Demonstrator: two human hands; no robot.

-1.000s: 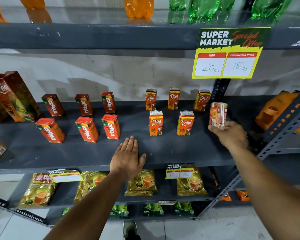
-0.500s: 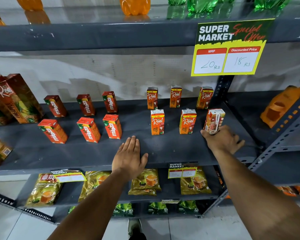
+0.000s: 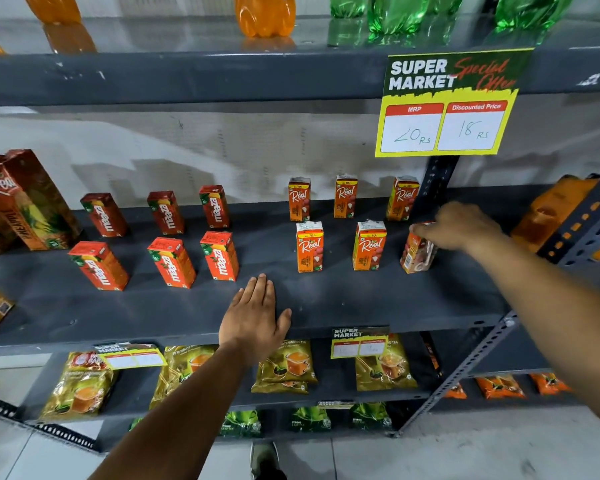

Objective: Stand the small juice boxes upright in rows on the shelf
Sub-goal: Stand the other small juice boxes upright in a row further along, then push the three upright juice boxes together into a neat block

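On the grey shelf (image 3: 361,299) small juice boxes stand upright in two rows. Red Maaza boxes (image 3: 172,261) fill the left group. Orange Real boxes (image 3: 309,245) fill the right group, three at the back and two in front. A sixth Real box (image 3: 417,252) stands at the right end of the front row, slightly tilted, its back panel facing me. My right hand (image 3: 461,225) grips its top from above. My left hand (image 3: 257,317) lies flat on the shelf's front edge, fingers spread, holding nothing.
Large Real pineapple cartons (image 3: 25,199) stand at the far left. A yellow price sign (image 3: 444,109) hangs from the upper shelf, which carries orange and green bottles. An orange pack (image 3: 551,216) lies beyond the slotted upright (image 3: 433,178) on the right. Tea pouches fill the shelf below.
My right hand brought the Real box down from the air and set it on the shelf at the right end of the front row, then shifted to its top. My left hand stayed put.
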